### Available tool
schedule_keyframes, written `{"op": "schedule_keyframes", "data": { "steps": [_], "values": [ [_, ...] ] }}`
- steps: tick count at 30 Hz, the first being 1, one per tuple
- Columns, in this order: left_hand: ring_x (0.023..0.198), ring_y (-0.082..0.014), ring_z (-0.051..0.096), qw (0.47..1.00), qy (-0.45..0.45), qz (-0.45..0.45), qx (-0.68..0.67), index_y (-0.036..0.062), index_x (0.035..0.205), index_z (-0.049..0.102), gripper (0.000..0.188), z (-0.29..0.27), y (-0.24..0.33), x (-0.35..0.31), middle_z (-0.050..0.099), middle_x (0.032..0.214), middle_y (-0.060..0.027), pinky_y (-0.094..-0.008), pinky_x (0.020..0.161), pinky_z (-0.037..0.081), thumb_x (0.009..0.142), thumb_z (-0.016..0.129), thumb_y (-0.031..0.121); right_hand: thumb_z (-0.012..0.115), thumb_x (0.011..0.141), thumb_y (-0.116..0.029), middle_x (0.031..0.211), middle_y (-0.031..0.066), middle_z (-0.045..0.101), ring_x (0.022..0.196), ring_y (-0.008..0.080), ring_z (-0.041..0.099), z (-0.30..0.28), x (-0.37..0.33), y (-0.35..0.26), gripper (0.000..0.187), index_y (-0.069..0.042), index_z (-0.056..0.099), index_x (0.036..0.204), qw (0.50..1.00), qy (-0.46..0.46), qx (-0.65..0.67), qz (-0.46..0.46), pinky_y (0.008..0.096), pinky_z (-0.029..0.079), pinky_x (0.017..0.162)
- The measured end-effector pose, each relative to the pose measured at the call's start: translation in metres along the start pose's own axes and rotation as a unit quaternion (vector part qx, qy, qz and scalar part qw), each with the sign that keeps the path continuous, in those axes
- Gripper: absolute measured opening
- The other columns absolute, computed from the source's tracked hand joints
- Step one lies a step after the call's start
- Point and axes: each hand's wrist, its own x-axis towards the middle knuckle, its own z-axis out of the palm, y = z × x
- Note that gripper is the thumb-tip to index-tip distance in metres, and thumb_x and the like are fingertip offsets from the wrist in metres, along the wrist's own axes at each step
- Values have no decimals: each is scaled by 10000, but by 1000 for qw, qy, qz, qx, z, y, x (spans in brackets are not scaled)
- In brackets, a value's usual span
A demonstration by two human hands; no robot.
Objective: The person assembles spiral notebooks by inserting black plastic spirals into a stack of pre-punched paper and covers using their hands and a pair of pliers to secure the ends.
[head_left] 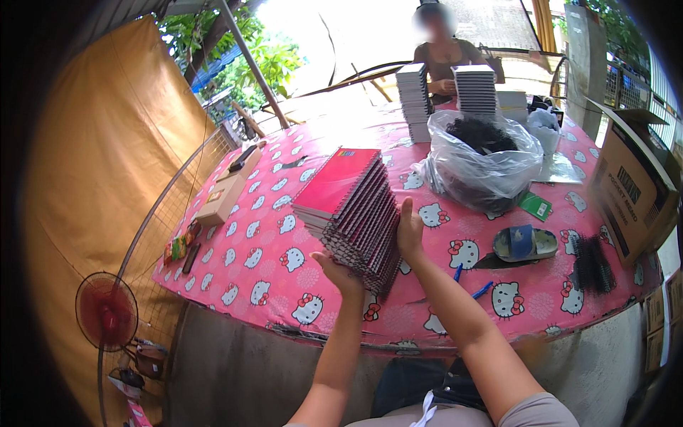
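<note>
A tall stack of spiral notebooks (353, 192), red-covered on top, leans at a tilt between my two hands over the pink patterned table. My left hand (340, 274) supports its near lower corner, thumb out to the side and the other fingers partly hidden beneath. Against the stack's right side presses my right hand (408, 233), thumb pointing up. The dark coil bindings face right and toward me. Whether the stack's bottom touches the tabletop is hard to tell.
A clear plastic bag (445, 167) of black coils sits right of centre, before notebook piles (475, 89). A slipper (525, 243), blue pens (482, 290) and loose black coils (594, 265) lie nearer. A cardboard box (629, 185) stands right; another person (448, 57) is opposite.
</note>
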Motion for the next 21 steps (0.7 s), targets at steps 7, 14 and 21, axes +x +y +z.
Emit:
{"op": "schedule_keyframes", "data": {
  "steps": [7, 14, 21],
  "values": [
    [1052, -223, 489, 994, 88, 56, -11, -38, 1197, 459, 747, 7, -6, -8, 497, 1174, -104, -385, 972, 394, 956, 230, 631, 339, 942, -633, 520, -37, 327, 536, 88, 282, 12, 1, -4, 704, -70, 323, 519, 1000, 5, -14, -11, 324, 242, 487],
    [1114, -219, 443, 997, -9, 78, 27, -19, 1250, 409, 705, -7, -18, 0, 455, 1239, -107, -389, 999, 350, 974, 195, 593, 402, 955, -558, 608, 96, 484, 606, 184, 443, 0, 11, -6, 678, 45, 512, 664, 998, -31, -57, 6, 404, 374, 599],
    [1055, -200, 479, 950, 61, 201, 230, -16, 1215, 430, 691, -15, 10, -2, 487, 1169, -100, -355, 963, 382, 982, 161, 576, 489, 931, -492, 1249, 239, 525, 1198, 361, 478, -100, -29, -52, 601, 32, 502, 1226, 941, -191, -239, -142, 400, 348, 1025]
  ]
}}
